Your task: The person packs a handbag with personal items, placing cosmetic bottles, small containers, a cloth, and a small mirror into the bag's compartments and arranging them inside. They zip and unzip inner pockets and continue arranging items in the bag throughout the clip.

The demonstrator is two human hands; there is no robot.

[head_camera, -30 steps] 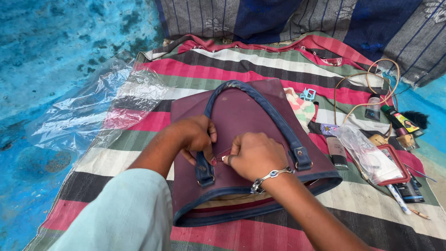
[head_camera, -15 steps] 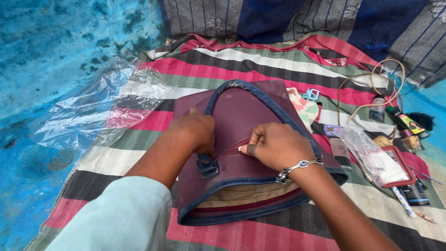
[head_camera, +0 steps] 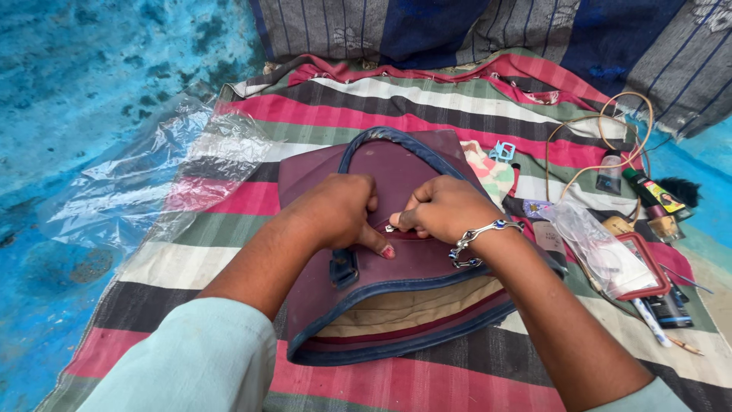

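Handbag: the maroon handbag [head_camera: 396, 267] with navy trim lies flat on its side right under your hands, its open mouth turned toward you so the tan lining shows below your wrists.
Left hand: your left hand [head_camera: 339, 210] is curled, knuckles up, pressing down on the bag's face beside the pocket zip; it seems to pin the panel taut so the zip has something to pull against.
Right hand: your right hand [head_camera: 446, 207] is closed in a pinch on the small metal zip pull [head_camera: 390, 227], thumb and forefinger meeting just beside your left thumb; a silver bracelet [head_camera: 476, 240] sits at the wrist.
Handle: the navy handle [head_camera: 381, 141] arches flat on the bag beyond your knuckles, out of the way of the zip.
Under it all: a striped cloth [head_camera: 427, 107] carries the bag, on a blue floor.
Left of your left hand: a clear plastic sheet [head_camera: 145, 175], well apart.
Right of your right hand: a red-framed mirror [head_camera: 640, 267], a clear pouch [head_camera: 591, 240], small bottles and a looped cord [head_camera: 602, 130], all near but untouched.
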